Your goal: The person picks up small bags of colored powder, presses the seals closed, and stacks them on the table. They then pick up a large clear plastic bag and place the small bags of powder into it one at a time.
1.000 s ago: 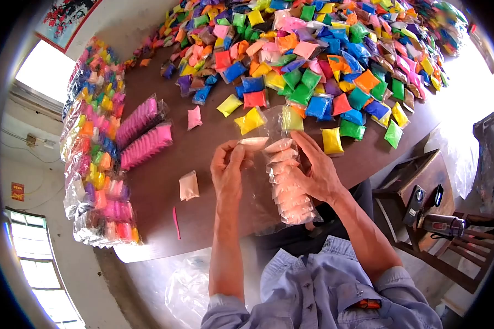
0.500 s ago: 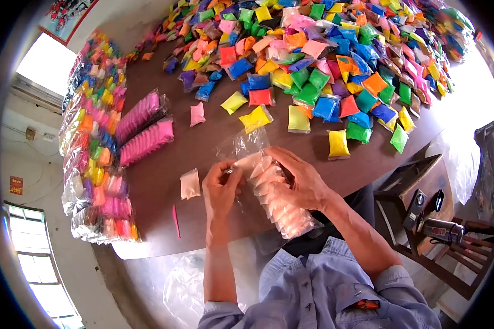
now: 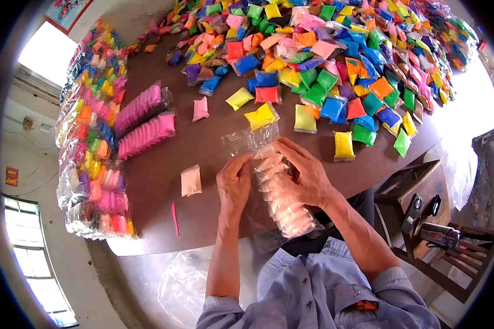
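Note:
A clear plastic bag point(image 3: 251, 138) holds a stacked row of peach packets point(image 3: 282, 200) at the table's front edge. My right hand point(image 3: 304, 175) is wrapped round the bag's right side, thumb across the packets. Closed at the bag's upper left edge, my left hand point(image 3: 234, 183) pinches the plastic; its fingertips are partly hidden. The bag's open end lies flat beyond both hands. Left of my left hand rests a loose peach packet point(image 3: 191, 181), and near it a thin pink stick point(image 3: 175, 219).
A heap of colourful packets point(image 3: 318, 88) covers the table's far side. Two bags of pink packets point(image 3: 147, 134) lie at left, beside a tall stack of filled bags point(image 3: 93, 142). A wooden stool point(image 3: 417, 192) at right bears a flask point(image 3: 439, 234).
The topmost peach packet, earlier tilted towards my left fingers, now lies in line with the row. My left hand has shifted slightly right, and my right thumb has moved over the packets.

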Demonstrator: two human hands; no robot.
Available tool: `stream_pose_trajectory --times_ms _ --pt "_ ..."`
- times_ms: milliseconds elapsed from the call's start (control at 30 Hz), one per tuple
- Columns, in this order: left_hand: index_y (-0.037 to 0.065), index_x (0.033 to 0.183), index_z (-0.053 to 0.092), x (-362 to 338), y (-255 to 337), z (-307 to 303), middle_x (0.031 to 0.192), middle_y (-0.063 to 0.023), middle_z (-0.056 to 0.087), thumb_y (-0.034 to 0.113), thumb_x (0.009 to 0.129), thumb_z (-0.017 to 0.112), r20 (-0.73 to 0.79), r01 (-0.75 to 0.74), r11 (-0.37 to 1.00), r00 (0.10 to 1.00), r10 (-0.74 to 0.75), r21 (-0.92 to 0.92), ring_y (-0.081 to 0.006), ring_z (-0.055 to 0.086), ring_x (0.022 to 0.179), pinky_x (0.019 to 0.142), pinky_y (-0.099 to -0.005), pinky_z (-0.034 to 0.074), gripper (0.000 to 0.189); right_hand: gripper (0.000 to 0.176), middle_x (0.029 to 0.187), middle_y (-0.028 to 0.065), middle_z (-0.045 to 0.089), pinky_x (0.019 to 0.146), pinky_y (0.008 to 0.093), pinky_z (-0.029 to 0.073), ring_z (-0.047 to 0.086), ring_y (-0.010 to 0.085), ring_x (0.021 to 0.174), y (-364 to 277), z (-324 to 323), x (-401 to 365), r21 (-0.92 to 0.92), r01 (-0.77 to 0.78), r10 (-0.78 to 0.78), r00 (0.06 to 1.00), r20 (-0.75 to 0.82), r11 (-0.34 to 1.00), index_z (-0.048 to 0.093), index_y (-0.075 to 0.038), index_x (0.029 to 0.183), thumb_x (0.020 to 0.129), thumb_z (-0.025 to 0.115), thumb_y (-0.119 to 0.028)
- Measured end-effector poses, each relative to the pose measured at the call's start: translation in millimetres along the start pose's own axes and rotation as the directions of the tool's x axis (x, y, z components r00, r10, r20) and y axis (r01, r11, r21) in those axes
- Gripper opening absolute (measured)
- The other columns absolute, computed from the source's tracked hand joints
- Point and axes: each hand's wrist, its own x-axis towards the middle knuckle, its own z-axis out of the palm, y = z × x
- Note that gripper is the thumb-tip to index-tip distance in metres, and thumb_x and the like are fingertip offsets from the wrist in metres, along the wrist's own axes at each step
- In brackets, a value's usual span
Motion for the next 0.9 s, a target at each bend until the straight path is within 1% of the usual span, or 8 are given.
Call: stream_pose_trajectory --times_ms 400,500,567,600,667,700,767,900 --pt "0.001 0.117 0.072 -3.5 16.2 -6.3 0.107 -0.0173 0.075 -0.001 0.095 0.065 0.014 -0.022 0.994 1.000 0.020 0.110 -0.0262 0.074 0.094 0.081 -0.0351 0.057 0.023 0.068 0.154 0.0164 0.052 0.110 0.0350 0.047 0.057 0.0310 0.137 4.7 4.2 -2.3 0.041 -0.023 0.024 0.999 -0.039 0.999 0.055 -0.007 0.149 0.084 0.075 -0.011" --pt "0.005 0.115 0.074 -6.2 25.2 -38.0 0.107 -0.0167 0.075 0.002 0.092 0.069 -0.005 0.128 0.981 0.992 -0.128 0.147 -0.0343 0.073 0.092 0.079 -0.0407 0.058 0.024 0.067 0.153 0.0171 0.053 0.110 0.0353 0.047 0.056 0.0316 0.137 3.5 3.3 -2.2 0.054 -0.031 0.033 0.998 -0.044 0.998 0.056 -0.006 0.148 0.084 0.076 -0.010" --pt "0.006 0.118 0.074 -1.9 7.2 -74.2 0.108 -0.0150 0.075 0.009 0.092 0.072 -0.123 0.025 0.906 0.992 0.030 0.422 -0.0344 0.073 0.095 0.081 -0.0403 0.058 0.027 0.066 0.151 0.0179 0.054 0.111 0.0357 0.047 0.056 0.0322 0.137 2.4 1.8 -2.3 0.062 -0.025 0.027 0.999 -0.047 0.998 0.057 -0.005 0.147 0.084 0.076 -0.011" --pt "0.006 0.118 0.074 -1.1 0.5 -89.9 0.108 -0.0150 0.075 0.009 0.092 0.072 -0.122 0.021 0.904 0.992 0.035 0.427 -0.0344 0.073 0.095 0.081 -0.0403 0.058 0.027 0.066 0.151 0.0179 0.054 0.111 0.0357 0.047 0.056 0.0322 0.137 2.5 1.6 -2.5 0.067 -0.022 0.025 0.998 -0.050 0.997 0.057 -0.005 0.147 0.084 0.076 -0.011" --pt "0.006 0.121 0.073 -1.8 -12.0 -118.2 0.108 -0.0150 0.075 0.013 0.090 0.073 -0.175 0.163 0.697 0.983 -0.055 0.698 -0.0336 0.073 0.097 0.084 -0.0404 0.057 0.032 0.066 0.151 0.0184 0.055 0.110 0.0361 0.047 0.056 0.0329 0.137 2.9 2.6 -2.5 0.067 -0.020 0.024 0.998 -0.059 0.998 0.057 -0.005 0.146 0.084 0.076 -0.012" --pt "0.006 0.121 0.073 -2.0 -20.1 -126.8 0.108 -0.0150 0.075 0.013 0.090 0.073 -0.177 0.161 0.694 0.983 -0.050 0.701 -0.0336 0.073 0.097 0.084 -0.0404 0.057 0.032 0.066 0.151 0.0184 0.055 0.110 0.0361 0.047 0.056 0.0329 0.137 2.3 2.5 -2.4 0.071 -0.015 0.019 0.998 -0.061 0.997 0.057 -0.005 0.146 0.084 0.076 -0.012" --pt "0.001 0.126 0.071 -3.4 -36.8 -137.1 0.109 -0.0160 0.075 0.016 0.089 0.074 -0.119 0.395 0.800 0.915 -0.385 0.452 -0.0301 0.073 0.098 0.087 -0.0398 0.057 0.040 0.065 0.151 0.0182 0.055 0.110 0.0358 0.047 0.057 0.0324 0.137 1.4 2.4 -3.0 0.077 -0.029 0.034 0.997 -0.063 0.997 0.058 -0.004 0.145 0.083 0.076 -0.013" --pt "-0.003 0.130 0.067 -5.7 -45.1 -143.3 0.107 -0.0141 0.075 0.013 0.089 0.074 -0.063 0.443 0.848 0.893 -0.445 0.291 -0.0240 0.073 0.101 0.086 -0.0360 0.056 0.045 0.065 0.151 0.0180 0.055 0.109 0.0355 0.048 0.057 0.0319 0.136 0.9 2.0 -4.4 0.086 -0.050 0.055 0.996 -0.065 0.995 0.058 -0.005 0.145 0.084 0.076 -0.012"
